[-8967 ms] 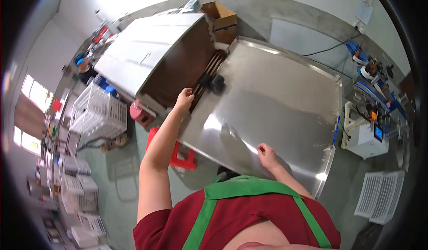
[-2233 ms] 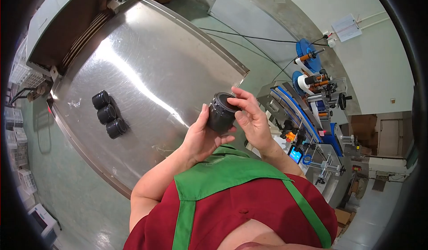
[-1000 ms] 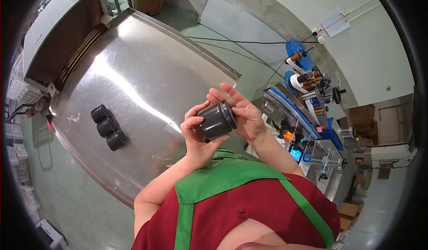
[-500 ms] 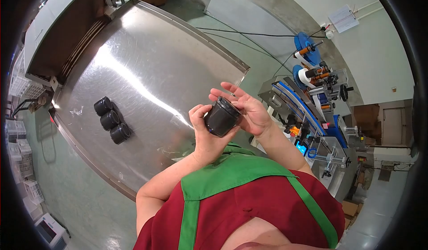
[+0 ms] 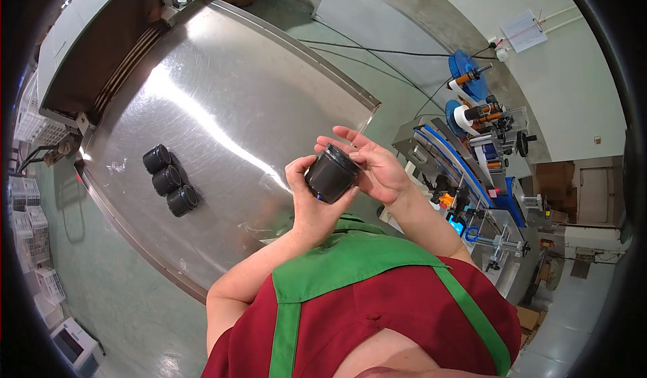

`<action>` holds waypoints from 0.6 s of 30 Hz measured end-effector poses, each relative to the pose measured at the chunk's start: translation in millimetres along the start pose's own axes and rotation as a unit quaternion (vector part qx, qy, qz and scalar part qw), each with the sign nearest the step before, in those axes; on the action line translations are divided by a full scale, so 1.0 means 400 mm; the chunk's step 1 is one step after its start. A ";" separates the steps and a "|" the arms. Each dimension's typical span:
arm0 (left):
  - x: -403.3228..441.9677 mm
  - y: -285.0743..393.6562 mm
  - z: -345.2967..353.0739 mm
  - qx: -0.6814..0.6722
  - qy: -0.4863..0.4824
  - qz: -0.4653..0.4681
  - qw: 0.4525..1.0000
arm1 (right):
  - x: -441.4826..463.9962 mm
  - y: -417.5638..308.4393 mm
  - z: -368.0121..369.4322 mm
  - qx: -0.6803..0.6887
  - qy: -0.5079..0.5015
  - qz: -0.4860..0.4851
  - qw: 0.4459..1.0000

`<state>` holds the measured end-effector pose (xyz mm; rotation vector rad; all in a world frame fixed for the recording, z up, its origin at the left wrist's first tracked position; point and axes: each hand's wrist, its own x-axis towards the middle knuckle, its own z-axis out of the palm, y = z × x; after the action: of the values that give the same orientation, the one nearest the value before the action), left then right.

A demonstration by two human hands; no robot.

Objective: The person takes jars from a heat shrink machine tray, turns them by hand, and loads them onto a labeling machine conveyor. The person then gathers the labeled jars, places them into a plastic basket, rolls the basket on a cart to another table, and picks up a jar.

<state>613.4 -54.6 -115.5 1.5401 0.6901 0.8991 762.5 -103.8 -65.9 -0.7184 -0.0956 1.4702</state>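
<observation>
A glossy black jar (image 5: 330,176) is held tilted in front of my green apron, its lid end pointing up and away. My left hand (image 5: 311,196) is closed round its left side and lower end, thumb along the near side. My right hand (image 5: 381,172) is at the jar's right side with its fingers stretched out behind and above the lid end. Part of that hand is hidden by the jar, so how firmly it touches cannot be told. A small blue spot shows at the jar's lower end. Three similar black jars (image 5: 166,180) lie in a row on the metal table (image 5: 236,102).
The steel table has a raised rim (image 5: 296,46). To my right stands a machine with rollers and blue reels (image 5: 465,75). White plastic crates (image 5: 30,233) are stacked on the floor at the far left. Black cables (image 5: 377,51) run beyond the table.
The jar has turned a little in my hands and shifted slightly left, and a small blue spot now shows at its lower end. The three jars on the table stay in place.
</observation>
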 end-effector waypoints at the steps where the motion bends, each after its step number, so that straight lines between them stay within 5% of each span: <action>1: 0.000 0.000 0.000 -0.001 0.000 0.000 1.000 | 0.000 0.000 0.003 -0.003 0.000 -0.001 1.000; 11: 0.000 0.029 -0.005 -0.139 -0.017 -0.077 0.987 | -0.025 -0.024 -0.025 0.011 -0.039 0.029 0.999; 13: 0.005 0.030 -0.015 -0.119 -0.066 -0.076 0.988 | -0.048 -0.021 -0.039 -0.272 -0.069 -0.011 0.960; 15: 0.002 0.003 -0.001 -0.197 -0.115 -0.116 0.967 | -0.084 -0.025 -0.046 -0.502 -0.069 -0.059 0.860; 18: 0.020 -0.015 0.035 -0.179 -0.219 -0.166 0.945 | -0.137 -0.016 -0.070 -0.539 0.045 -0.116 0.833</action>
<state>629.6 -54.5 -120.6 1.1911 0.4156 0.3777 774.0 -164.7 -65.2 -1.6127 -0.9672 1.0503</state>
